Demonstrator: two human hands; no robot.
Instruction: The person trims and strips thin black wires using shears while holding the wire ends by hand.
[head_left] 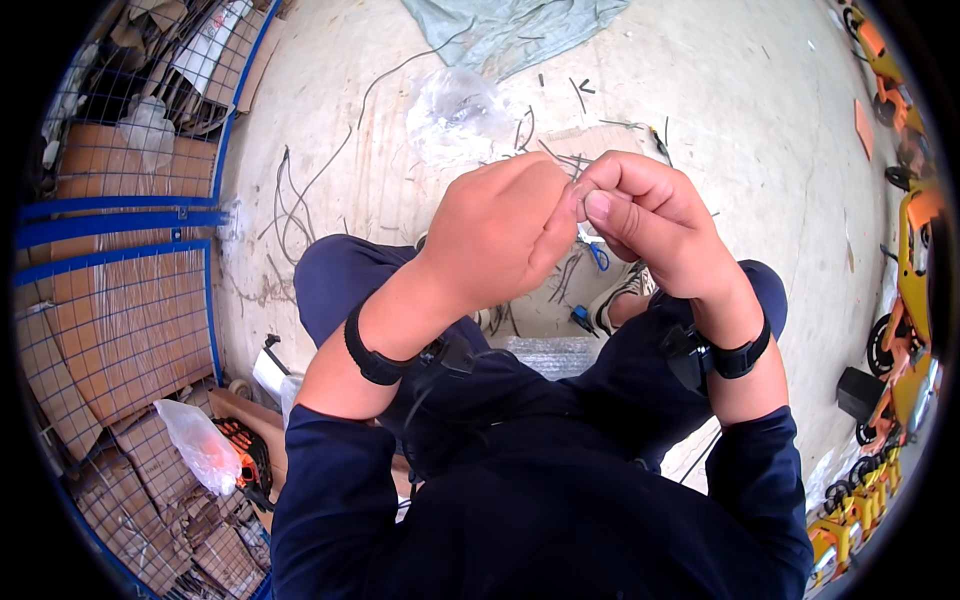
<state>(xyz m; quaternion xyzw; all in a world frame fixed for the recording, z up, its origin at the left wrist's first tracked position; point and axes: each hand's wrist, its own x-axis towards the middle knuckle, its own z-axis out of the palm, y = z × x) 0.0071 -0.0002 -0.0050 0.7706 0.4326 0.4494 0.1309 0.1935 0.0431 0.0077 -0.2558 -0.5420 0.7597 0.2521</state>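
Holding my left hand (500, 225) curled against my narrowly pinched right hand (665, 225), I cannot tell what, if anything, sits between the fingertips. Dark wire pieces (572, 158) lie on the floor (790, 200) beyond both hands; a blue-handled tool (598, 249) shows beside my right hand.

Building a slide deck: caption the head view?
Left hand and right hand close together over pale floor strewn with dark strands.
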